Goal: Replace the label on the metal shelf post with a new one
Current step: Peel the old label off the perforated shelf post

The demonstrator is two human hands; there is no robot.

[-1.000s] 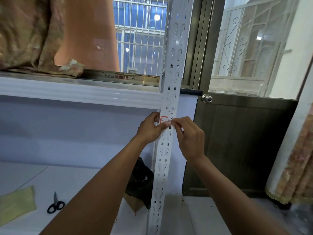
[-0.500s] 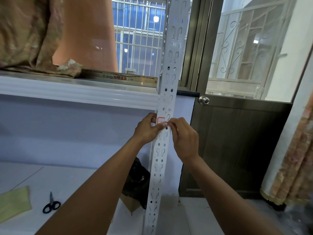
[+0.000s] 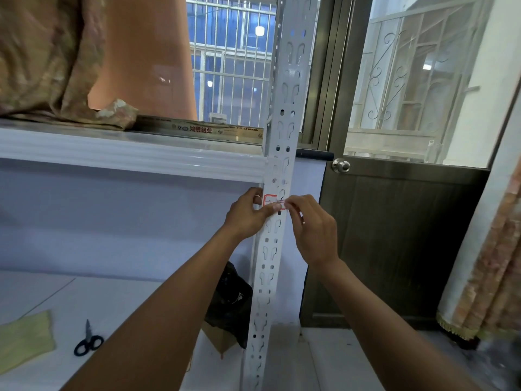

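- A cloth [image 3: 24, 340] is cut off at the left edge, scissors [image 3: 88, 340] beside it.
- The left hand [image 3: 248, 213] is curled, thumb pressed on the red-bordered label [image 3: 270, 201]; its writing cannot be read.
- The label is stuck on the metal shelf post [image 3: 282, 136], just under the shelf.
- The label's right edge is pinched by the right hand [image 3: 313, 230].

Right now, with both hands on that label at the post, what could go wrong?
The label is small and red-bordered, pinched between the left hand and right hand, so it may tear or go on crooked. It also sits over slots in the shelf post, so its edges might not stick fully.
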